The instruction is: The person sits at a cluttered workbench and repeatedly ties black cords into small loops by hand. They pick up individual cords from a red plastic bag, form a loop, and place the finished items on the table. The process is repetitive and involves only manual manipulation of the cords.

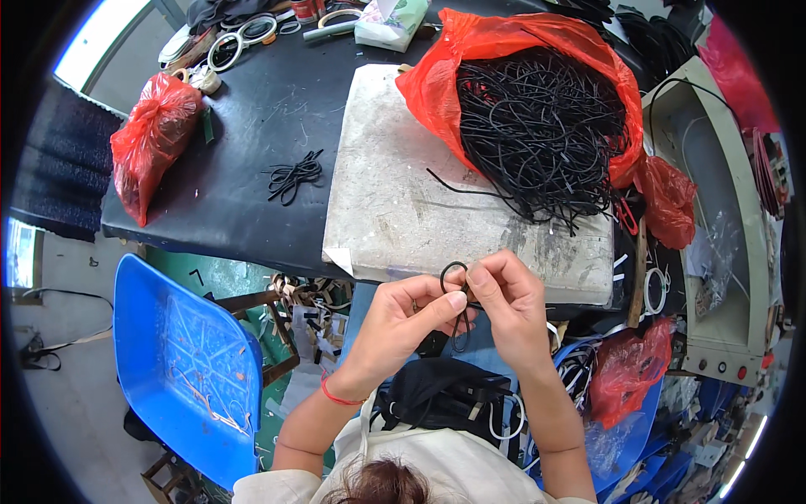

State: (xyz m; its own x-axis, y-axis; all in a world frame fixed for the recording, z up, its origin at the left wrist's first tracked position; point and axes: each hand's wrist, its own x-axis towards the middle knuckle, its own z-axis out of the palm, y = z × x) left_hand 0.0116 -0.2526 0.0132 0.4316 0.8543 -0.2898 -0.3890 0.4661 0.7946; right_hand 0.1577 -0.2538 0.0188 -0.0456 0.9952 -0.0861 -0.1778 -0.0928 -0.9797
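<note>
A thin black cord point(445, 277) is looped between my two hands, just in front of the pale slab's near edge. My left hand point(413, 315) pinches it between thumb and fingers. Close beside it, my right hand point(506, 304) is closed on the cord's other side, thumb against forefinger. A short length of cord hangs below the fingers. Beyond my hands, an open red plastic bag point(437, 80) lies on the slab, filled with a tangle of black cords point(546, 126). One cord end trails out over the slab. A small bundle of black cord point(294, 176) lies on the black table to the left.
The pale slab point(378, 210) rests on the black table point(243, 168). A tied red bag point(155, 139) sits at the table's left. Below are a blue plastic tray point(180, 353) and, at right, another red bag point(630, 370). A metal machine housing point(722, 319) stands far right.
</note>
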